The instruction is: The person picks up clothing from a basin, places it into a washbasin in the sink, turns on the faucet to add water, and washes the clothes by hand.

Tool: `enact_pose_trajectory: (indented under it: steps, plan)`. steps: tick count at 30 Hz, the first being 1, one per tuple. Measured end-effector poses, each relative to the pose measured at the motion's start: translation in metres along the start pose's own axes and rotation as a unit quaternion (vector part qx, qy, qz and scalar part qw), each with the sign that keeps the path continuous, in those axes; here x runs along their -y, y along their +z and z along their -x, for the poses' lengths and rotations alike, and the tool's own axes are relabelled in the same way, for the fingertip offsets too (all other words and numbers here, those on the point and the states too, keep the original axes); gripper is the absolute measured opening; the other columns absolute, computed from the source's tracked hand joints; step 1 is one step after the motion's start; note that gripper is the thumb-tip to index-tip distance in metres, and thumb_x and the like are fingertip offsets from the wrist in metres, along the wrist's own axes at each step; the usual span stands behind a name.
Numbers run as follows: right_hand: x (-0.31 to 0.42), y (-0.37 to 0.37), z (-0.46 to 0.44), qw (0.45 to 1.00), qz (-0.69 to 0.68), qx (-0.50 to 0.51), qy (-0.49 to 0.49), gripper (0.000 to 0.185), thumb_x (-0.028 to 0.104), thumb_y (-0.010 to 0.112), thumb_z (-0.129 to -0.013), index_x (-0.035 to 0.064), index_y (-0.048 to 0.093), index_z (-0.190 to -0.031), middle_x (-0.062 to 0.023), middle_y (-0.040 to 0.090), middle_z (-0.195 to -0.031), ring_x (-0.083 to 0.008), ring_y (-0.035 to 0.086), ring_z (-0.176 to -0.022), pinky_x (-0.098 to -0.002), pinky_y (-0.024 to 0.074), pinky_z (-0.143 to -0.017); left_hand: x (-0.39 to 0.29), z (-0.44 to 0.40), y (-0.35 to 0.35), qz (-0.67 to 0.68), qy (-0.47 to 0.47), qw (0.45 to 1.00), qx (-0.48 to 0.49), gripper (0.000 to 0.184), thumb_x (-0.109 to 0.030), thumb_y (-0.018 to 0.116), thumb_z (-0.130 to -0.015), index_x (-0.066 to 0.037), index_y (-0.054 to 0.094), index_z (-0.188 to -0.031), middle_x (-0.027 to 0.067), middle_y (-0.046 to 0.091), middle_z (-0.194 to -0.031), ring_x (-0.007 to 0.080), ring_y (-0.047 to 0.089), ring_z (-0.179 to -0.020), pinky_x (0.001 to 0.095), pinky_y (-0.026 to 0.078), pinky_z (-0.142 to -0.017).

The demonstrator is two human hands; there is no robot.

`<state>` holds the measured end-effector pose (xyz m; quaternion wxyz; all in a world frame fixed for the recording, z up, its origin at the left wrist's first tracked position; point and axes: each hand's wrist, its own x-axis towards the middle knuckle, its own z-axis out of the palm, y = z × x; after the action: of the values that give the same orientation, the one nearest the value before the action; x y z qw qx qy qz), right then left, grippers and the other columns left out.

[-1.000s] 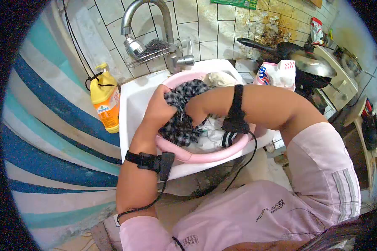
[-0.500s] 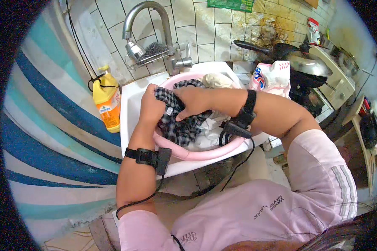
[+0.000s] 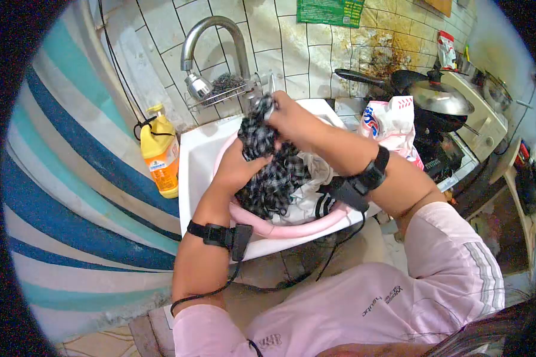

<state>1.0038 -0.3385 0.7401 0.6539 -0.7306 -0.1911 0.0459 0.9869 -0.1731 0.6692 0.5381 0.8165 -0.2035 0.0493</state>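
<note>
A black-and-white checkered garment (image 3: 272, 189) is bunched between my two hands, over a pink basin (image 3: 274, 229). My left hand (image 3: 239, 169) is closed on its left side, thumb lying across the cloth. Higher up, my right hand (image 3: 289, 123) grips the top of the garment near the tap, slightly blurred; most of its fingertips are hidden. White clothing with black stripes (image 3: 307, 199) lies in the basin below, partly covered by the checkered cloth and my right forearm.
The basin sits in a white sink (image 3: 189, 156) under a curved metal faucet (image 3: 244, 53). On the left stands a yellow bottle (image 3: 161, 156). To the right are a detergent bag (image 3: 393, 126) and a lidded pan (image 3: 442, 98) on the stove. Both wrists carry cabled straps.
My right hand has risen toward the faucet, lifting part of the checkered garment. My left hand has shifted lower on the cloth. The view has moved slightly.
</note>
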Motion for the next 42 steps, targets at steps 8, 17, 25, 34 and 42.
enact_pose_trajectory:
  steps: [8, 17, 25, 34, 42]
  plan:
    - [-0.038, 0.013, 0.002, 0.905, 0.363, 0.075, -0.207, 0.032, 0.027, 0.053, -0.087, 0.002, 0.048, -0.107, -0.0237, 0.061, -0.089, -0.0433, 0.059, -0.083, -0.0473, 0.0461, -0.074, -0.004, 0.003, 0.008, -0.129, -0.052, 0.989, -0.058, 0.042, -0.009, 0.067, -0.072, -0.001, 0.052, -0.111, 0.0108, 0.061, -0.103, 0.0192, 0.057, -0.096, 0.0302, 0.043, -0.087]
    - [-0.031, 0.019, 0.002, 0.89, 0.402, 0.088, -0.195, 0.035, 0.031, 0.041, -0.089, 0.0002, 0.055, -0.096, -0.0249, 0.061, -0.09, -0.0422, 0.059, -0.083, -0.0499, 0.0461, -0.075, -0.006, 0.012, 0.012, -0.063, 0.042, 0.995, -0.068, 0.05, -0.005, 0.062, -0.072, -0.001, 0.047, -0.119, 0.0126, 0.058, -0.107, 0.0228, 0.056, -0.1, 0.0316, 0.041, -0.09]
    - [-0.033, -0.035, -0.018, 0.976, 0.208, 0.022, 0.064, 0.045, 0.039, 0.057, -0.084, 0.0061, 0.047, -0.113, -0.0152, 0.061, -0.081, -0.0272, 0.059, -0.074, -0.0358, 0.0478, -0.068, -0.022, 0.006, -0.003, 0.16, -0.019, 0.963, -0.215, 0.044, -0.003, 0.062, -0.071, 0.0, 0.048, -0.113, 0.0075, 0.059, -0.098, 0.015, 0.056, -0.084, 0.0288, 0.046, -0.077]
    - [-0.056, -0.03, 0.015, 0.756, 0.617, 0.178, -0.122, 0.049, 0.027, 0.069, -0.069, 0.0065, 0.053, -0.11, -0.0168, 0.062, -0.089, -0.0306, 0.06, -0.089, -0.0402, 0.0467, -0.079, -0.015, 0.003, -0.008, 0.404, -0.041, 0.88, -0.245, 0.038, -0.007, 0.048, -0.077, -0.003, 0.048, -0.114, 0.0083, 0.057, -0.098, 0.0203, 0.058, -0.088, 0.0347, 0.049, -0.077]
    - [0.014, -0.113, -0.029, 0.954, 0.269, -0.1, -0.094, 0.03, 0.005, 0.069, -0.069, 0.0021, 0.059, -0.097, -0.0063, 0.06, -0.083, -0.0136, 0.054, -0.079, -0.0275, 0.0438, -0.07, 0.004, 0.001, -0.008, 0.172, -0.122, 0.953, -0.216, 0.045, -0.007, 0.056, -0.06, -0.001, 0.051, -0.104, 0.0109, 0.058, -0.086, 0.0236, 0.057, -0.076, 0.033, 0.048, -0.072]
